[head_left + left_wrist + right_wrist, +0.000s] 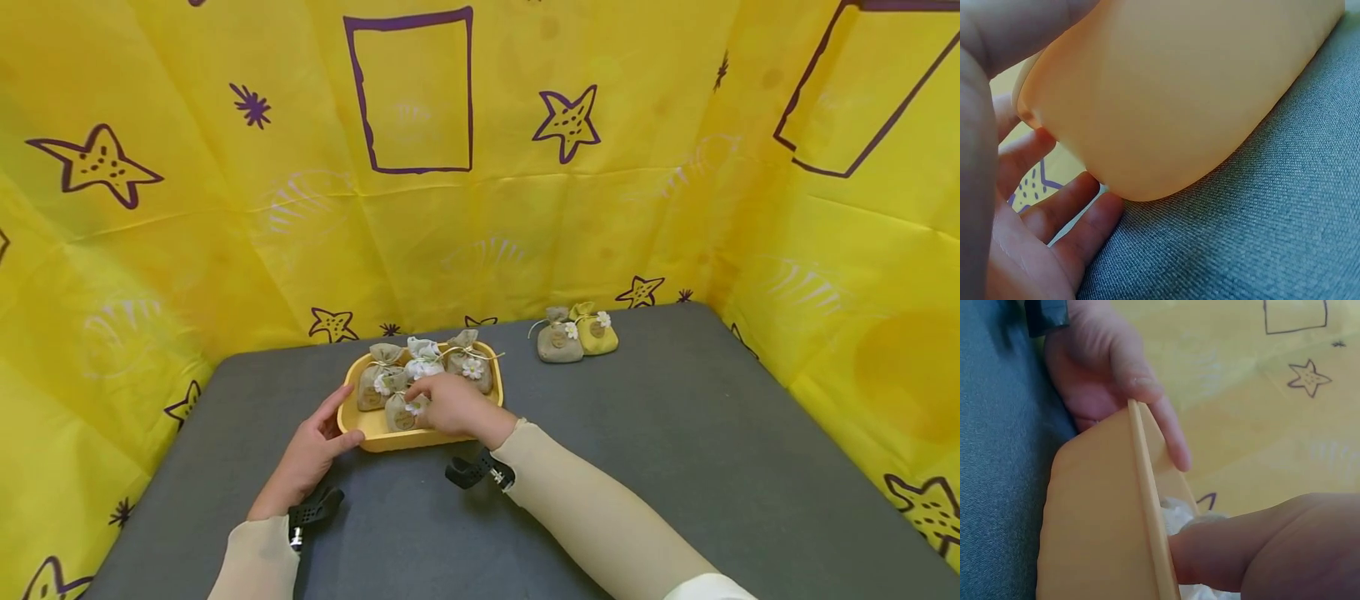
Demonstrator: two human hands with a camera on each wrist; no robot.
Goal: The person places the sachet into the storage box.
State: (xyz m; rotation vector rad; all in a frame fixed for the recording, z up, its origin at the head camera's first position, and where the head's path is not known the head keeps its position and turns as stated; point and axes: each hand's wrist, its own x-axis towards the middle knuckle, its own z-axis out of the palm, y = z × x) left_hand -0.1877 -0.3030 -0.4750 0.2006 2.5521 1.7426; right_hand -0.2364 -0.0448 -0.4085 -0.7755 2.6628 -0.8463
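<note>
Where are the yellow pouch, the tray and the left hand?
Yellow pouch [600, 341]: head view, front of its body.
Tray [1172, 94]: left wrist view, outer wall.
Left hand [306, 454]: head view, middle of the hand.

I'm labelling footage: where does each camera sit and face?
Head: on the head, facing forward and down at tray and pouches; left hand and right hand show.
Left wrist: on that wrist, facing tray's outside; left hand shows.
Right wrist: on that wrist, facing along tray's rim; both hands show.
Wrist views share tray and left hand.

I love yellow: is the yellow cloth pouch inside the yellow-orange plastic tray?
No, the pouch sits on the grey tabletop, outside the tray.
</note>
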